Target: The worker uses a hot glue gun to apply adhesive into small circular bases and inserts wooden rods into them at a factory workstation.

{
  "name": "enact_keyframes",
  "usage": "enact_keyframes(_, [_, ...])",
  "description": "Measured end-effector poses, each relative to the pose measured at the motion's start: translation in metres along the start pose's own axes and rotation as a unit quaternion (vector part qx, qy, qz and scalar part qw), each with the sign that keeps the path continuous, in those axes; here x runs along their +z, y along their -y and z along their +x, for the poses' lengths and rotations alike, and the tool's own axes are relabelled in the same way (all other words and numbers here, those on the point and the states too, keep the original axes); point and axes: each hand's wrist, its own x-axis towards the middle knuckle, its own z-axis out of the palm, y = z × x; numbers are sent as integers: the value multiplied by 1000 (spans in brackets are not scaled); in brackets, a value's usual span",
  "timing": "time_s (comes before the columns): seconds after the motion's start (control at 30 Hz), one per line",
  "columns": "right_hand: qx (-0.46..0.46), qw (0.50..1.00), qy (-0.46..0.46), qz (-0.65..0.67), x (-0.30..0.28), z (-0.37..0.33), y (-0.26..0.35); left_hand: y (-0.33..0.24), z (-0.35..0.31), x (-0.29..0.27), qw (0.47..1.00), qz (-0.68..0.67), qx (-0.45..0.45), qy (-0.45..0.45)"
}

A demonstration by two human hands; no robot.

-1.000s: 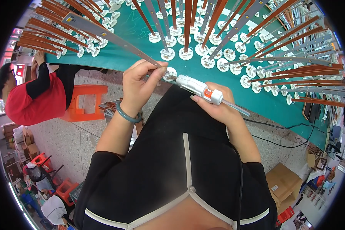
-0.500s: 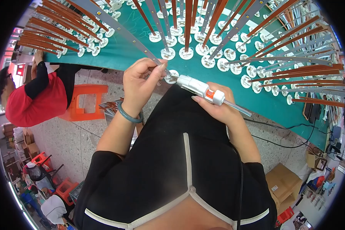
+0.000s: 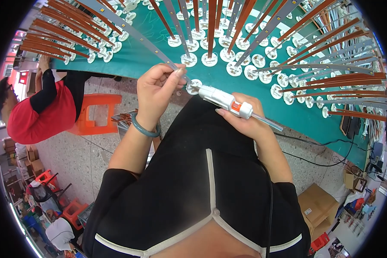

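Observation:
My left hand (image 3: 157,90) is closed, thumb and fingers pinching the lower end of a long grey LED strip (image 3: 142,38) that rises away to the upper left. Right beside those fingertips, at the table's near edge, is a round white base (image 3: 193,87) with small parts on it. The strip's end reaches this base. In my right hand (image 3: 248,120) is a white hot glue gun (image 3: 218,97) with an orange part; a clear glue stick (image 3: 266,122) juts from its rear. The gun's nozzle points left, at or just over the base; contact cannot be made out.
On the green table (image 3: 157,60) stand several grey and brown strips on white bases (image 3: 209,59), spread ahead and to both sides. Black cables (image 3: 314,162) hang at right. A cardboard box (image 3: 317,205) lies lower right. A person in red (image 3: 47,114) works at left near an orange stool (image 3: 99,114).
Both hands stay nearly in place. The strip and my left fingers have shifted very slightly left, and a little more of the white base shows.

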Motion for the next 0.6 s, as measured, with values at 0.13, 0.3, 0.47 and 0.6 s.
enact_keyframes(0.13, [-9,1000,0,1,0,1,-1,-1,1,0,1000,1,-3,3])
enact_keyframes(0.3, [-15,1000,16,1,-1,-1,-4,0,1,-1,1000,-4,-3,1])
enact_keyframes(0.47, [-10,1000,12,12,-1,-4,-8,-1,0,-2,1000,-3,3,-4])
enact_keyframes(0.6, [-1,1000,14,8,-1,-4,-6,-4,-1,-2,1000,7,5,-5])
